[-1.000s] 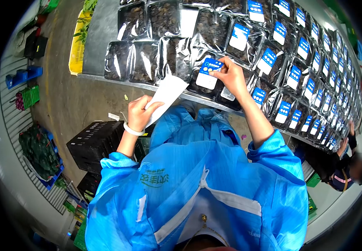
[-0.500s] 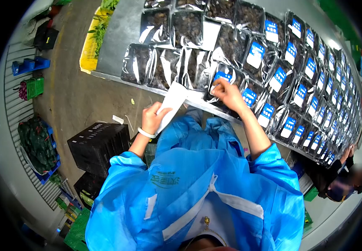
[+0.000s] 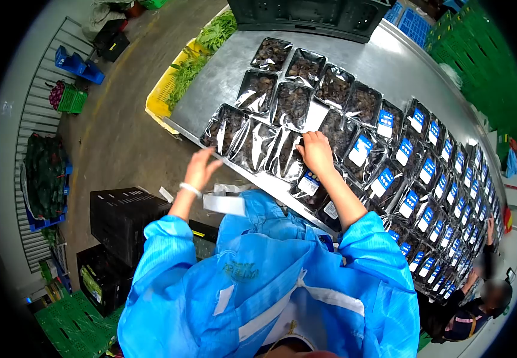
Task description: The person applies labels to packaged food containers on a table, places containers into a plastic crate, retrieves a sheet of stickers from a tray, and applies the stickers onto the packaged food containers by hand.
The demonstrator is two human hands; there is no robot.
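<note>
My left hand (image 3: 199, 171) hovers just off the table's near edge, its fingers apart and nothing in them. Below it, a white label strip (image 3: 225, 204) hangs blurred in front of my jacket. My right hand (image 3: 317, 153) lies with fingers extended over the edge of a film-wrapped black tray (image 3: 283, 156) of dark brown pieces; its exact contact is partly hidden. Just nearer to me is a wrapped tray with a blue and white label (image 3: 308, 184). To the left, another wrapped tray (image 3: 225, 128) shows no label.
Rows of labelled trays (image 3: 427, 170) cover the right side of the metal table (image 3: 211, 83). A dark crate (image 3: 306, 21) stands at the far edge. A yellow basket (image 3: 162, 95) of greens is at left, black crates (image 3: 121, 221) below. Another person (image 3: 473, 316) works at lower right.
My left hand has let go of the white label strip and moved left. My right hand has shifted from the blue label to the neighbouring tray. The view has tilted, bringing the dark crate into sight.
</note>
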